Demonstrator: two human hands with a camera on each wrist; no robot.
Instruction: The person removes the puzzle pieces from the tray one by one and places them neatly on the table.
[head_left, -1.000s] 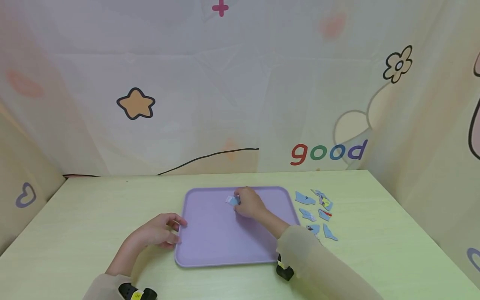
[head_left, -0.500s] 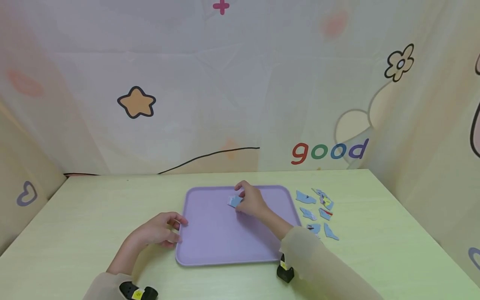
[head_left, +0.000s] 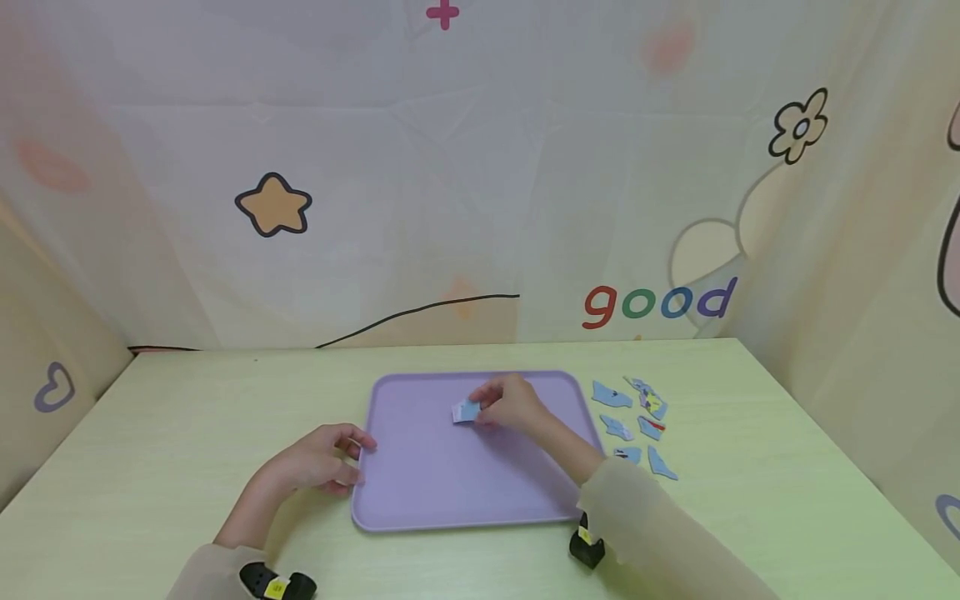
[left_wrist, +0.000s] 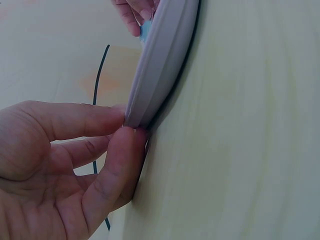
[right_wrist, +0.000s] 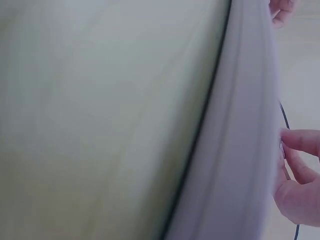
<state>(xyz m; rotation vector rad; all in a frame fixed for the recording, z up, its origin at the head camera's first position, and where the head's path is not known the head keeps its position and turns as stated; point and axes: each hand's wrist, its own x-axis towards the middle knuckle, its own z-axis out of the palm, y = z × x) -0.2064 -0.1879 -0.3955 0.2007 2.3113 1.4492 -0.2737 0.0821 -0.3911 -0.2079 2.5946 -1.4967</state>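
My right hand (head_left: 513, 404) is over the back middle of a lilac tray (head_left: 420, 492). Its thumb and fingers pinch a light blue puzzle piece (head_left: 465, 412) with a pale left end; the fingers cover the right part of it. In the right wrist view, the tray's side (right_wrist: 235, 150) hides much of this hand (right_wrist: 300, 195) and piece. At the tray's left edge, my left hand (head_left: 322, 460) holds the rim between curved fingers and thumb. The left wrist view shows those fingertips (left_wrist: 122, 117) right at the tray's rim.
Several irregular blue puzzle pieces (head_left: 615, 428) lie on the light wooden table (head_left: 750, 500), close to the tray's right edge. One piece has a red strip (head_left: 651, 427), another yellow patches (head_left: 651, 403). A printed cloth (head_left: 450, 208) hangs behind the table.
My right hand lifted its fingers, then closed them again on the puzzle piece, which has turned and moved slightly toward me. The left hand stays at the tray's edge.
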